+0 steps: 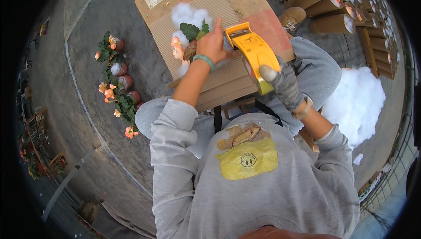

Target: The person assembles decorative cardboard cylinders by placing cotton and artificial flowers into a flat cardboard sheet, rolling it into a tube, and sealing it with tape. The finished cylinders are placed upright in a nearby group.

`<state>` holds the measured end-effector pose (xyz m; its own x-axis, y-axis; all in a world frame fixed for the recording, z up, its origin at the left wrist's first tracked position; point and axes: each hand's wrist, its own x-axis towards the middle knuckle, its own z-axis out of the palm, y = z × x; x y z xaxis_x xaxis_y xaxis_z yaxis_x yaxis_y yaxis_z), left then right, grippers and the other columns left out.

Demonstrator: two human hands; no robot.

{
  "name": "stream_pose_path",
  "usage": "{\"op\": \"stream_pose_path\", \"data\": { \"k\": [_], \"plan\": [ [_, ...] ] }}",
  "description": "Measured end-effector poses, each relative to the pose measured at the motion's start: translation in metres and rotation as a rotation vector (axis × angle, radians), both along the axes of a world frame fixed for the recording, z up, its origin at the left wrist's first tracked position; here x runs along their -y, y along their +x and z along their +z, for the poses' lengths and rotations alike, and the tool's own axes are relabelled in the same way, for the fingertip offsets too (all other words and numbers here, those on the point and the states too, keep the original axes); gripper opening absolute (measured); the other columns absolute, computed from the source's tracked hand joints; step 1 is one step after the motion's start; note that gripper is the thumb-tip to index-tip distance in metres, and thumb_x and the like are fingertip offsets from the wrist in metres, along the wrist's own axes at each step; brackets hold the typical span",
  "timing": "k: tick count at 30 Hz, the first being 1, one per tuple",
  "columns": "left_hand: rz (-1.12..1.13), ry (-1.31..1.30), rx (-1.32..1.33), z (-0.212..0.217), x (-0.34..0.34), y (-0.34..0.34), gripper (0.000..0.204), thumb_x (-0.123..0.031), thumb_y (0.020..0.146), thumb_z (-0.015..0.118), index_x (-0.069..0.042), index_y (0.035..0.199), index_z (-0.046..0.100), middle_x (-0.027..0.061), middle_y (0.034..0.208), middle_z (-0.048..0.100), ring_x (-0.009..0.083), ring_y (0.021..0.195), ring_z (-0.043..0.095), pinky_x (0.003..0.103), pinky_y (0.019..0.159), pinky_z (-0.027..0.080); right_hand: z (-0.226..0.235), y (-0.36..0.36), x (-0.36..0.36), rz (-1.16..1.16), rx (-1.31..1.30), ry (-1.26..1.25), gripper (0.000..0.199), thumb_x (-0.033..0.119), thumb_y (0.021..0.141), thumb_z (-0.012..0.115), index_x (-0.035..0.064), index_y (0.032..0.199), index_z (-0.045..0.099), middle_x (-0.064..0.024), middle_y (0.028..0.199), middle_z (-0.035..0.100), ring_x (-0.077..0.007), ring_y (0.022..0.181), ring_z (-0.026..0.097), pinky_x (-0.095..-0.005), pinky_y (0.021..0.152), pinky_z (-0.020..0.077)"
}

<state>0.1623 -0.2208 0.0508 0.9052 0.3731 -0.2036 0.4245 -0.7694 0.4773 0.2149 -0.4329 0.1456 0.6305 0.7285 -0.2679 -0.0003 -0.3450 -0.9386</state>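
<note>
Right hand (284,83), in a grey work glove, is gripping a yellow tape dispenser (253,55), fingers wrapped around its handle. Bare left hand (214,44), fingers pressed together, is holding down artificial flowers (186,42) and white stuffing (188,14) on a corrugated cardboard sheet (219,81) resting across the lap.

Head camera — steeply downward, close over lap
</note>
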Motion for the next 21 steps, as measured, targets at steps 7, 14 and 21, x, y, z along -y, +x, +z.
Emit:
{"op": "stream_pose_path", "data": {
  "k": [7,14,21],
  "plan": [
    [-0.113,-0.149,-0.120,-0.004,-0.048,0.029,0.079,-0.053,0.052,0.076,-0.017,0.121,0.057,0.0152,0.102,0.065,0.0321,0.095,0.061,0.038,0.083,0.047,-0.030,-0.013,0.013,0.038,-0.085,-0.098,0.045,0.029,0.077,0.068,-0.0001,0.108,0.056,-0.0114,0.092,0.064,-0.0218,0.080,0.061,-0.0312,0.073,0.0479],
    [-0.064,-0.194,-0.051,-0.018,-0.048,0.025,0.081,-0.047,0.053,0.078,-0.006,0.119,0.055,0.0176,0.102,0.063,0.0330,0.095,0.060,0.038,0.083,0.046,-0.068,0.022,0.026,0.051,0.621,-0.417,0.054,0.036,0.074,0.070,-0.0002,0.109,0.054,-0.0181,0.091,0.061,-0.0329,0.083,0.059,-0.0389,0.074,0.0472],
    [0.029,0.013,0.286,-0.009,0.034,-0.022,0.073,-0.035,0.055,0.076,0.001,0.114,0.051,0.0194,0.098,0.062,0.0358,0.096,0.058,0.042,0.083,0.047,-0.083,0.045,-0.024,0.424,1.228,-0.017,0.069,0.022,0.057,0.075,0.0022,0.119,0.049,-0.0160,0.110,0.053,-0.0351,0.108,0.046,-0.0479,0.096,0.0338]
  ]
}}
